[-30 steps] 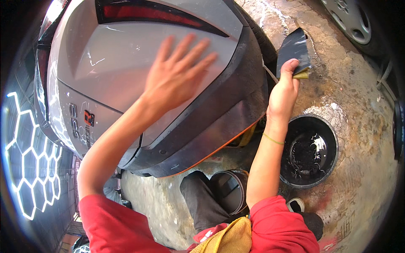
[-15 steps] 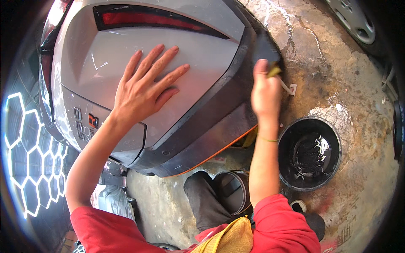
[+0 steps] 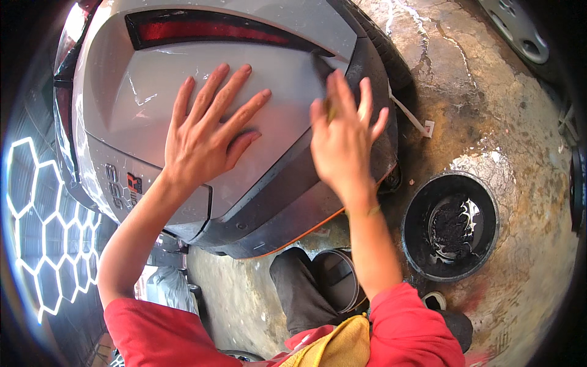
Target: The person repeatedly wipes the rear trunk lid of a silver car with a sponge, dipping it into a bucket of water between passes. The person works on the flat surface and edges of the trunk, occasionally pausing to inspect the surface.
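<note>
Your left hand (image 3: pixel 205 137) lay flat on the grey panel (image 3: pixel 183 98), fingers spread, nothing gripped, just bracing below the red tail light (image 3: pixel 208 30). Your right hand (image 3: pixel 342 144) was pressed on the same panel at its right edge, where the grey meets the dark trim (image 3: pixel 330 183). Fingers were fanned out, not curled shut. A dark sheet (image 3: pixel 319 64) poked out above the fingertips, with a sliver of yellow pad (image 3: pixel 331 110) between the fingers, so the hand looked to be pinning the sheet against the surface rather than clutching it. I couldn't tell exactly how the pad was held, since the hand covers it. The panel was wet: streaks and glare across the grey, most visible near your left hand. My judgement: wet rubbing of the panel was mid-way, with the right edge being worked at that moment. How much of the rest was done I couldn't tell; no dull-versus-glossy boundary shows clearly. A black bucket (image 3: pixel 449 272) of dark water sat on the concrete floor (image 3: pixel 489 122) to your right, within reach, apart from the car. A second, smaller pail (image 3: pixel 339 278) stood by your knee, under the bumper's orange edge (image 3: pixel 318 223).
</note>
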The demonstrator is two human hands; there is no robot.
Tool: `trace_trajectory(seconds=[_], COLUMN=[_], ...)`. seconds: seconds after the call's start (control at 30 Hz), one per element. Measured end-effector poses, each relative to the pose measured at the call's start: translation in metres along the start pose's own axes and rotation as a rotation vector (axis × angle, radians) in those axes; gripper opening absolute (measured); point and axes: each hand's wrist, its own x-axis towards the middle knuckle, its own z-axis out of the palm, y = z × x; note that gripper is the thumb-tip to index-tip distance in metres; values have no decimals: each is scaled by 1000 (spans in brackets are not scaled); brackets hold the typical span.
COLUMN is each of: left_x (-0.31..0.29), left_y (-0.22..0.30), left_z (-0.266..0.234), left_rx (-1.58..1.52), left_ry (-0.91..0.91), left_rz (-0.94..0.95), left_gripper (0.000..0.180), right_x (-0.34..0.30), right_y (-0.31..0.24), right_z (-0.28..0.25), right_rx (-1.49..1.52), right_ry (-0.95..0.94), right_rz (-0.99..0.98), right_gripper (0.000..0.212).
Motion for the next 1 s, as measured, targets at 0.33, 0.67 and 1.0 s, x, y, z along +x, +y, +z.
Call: trace_trajectory(seconds=[0.33, 0.67, 1.0], left_x=[6, 57, 15], left_y=[13, 53, 29], left_z=[9, 48, 29], left_rx=[-5, -87, -123], left_ry=[19, 29, 55], left_rz=[-20, 163, 171], left_gripper=[57, 47, 56], right_x=[-53, -28, -6], right_y=[-16, 6, 26], right_z=[-69, -93, -60], right_rx=[578, 1037, 1132], right_ry=[-21, 428, 469], right_rz=[192, 413, 303], right_gripper=[52, 63, 40])
